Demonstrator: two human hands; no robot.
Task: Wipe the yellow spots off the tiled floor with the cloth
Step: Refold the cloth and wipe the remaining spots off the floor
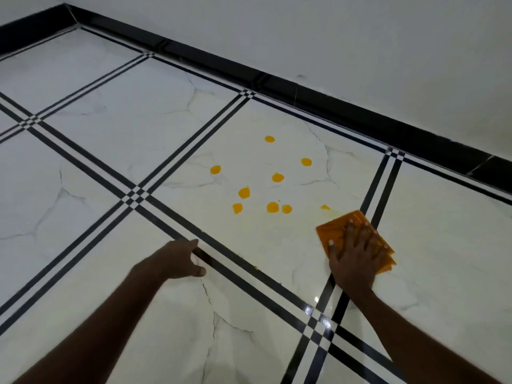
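Several yellow spots (272, 207) lie scattered on one white marble tile (249, 162) in the middle of the head view. An orange folded cloth (329, 231) lies flat on that tile's right edge, partly over the black grout stripe. My right hand (353, 252) presses flat on the cloth with fingers spread. A smeared yellow spot (324, 207) and a faint yellowish streak sit just beyond the cloth's far corner. My left hand (178, 259) rests on the floor at the tile's near-left stripe, fingers curled, holding nothing.
The white tiled floor carries double black stripe borders (133, 198). A black skirting board (304, 98) runs along the white wall behind the spots. A tiny yellow fleck (257, 268) lies by the near stripe.
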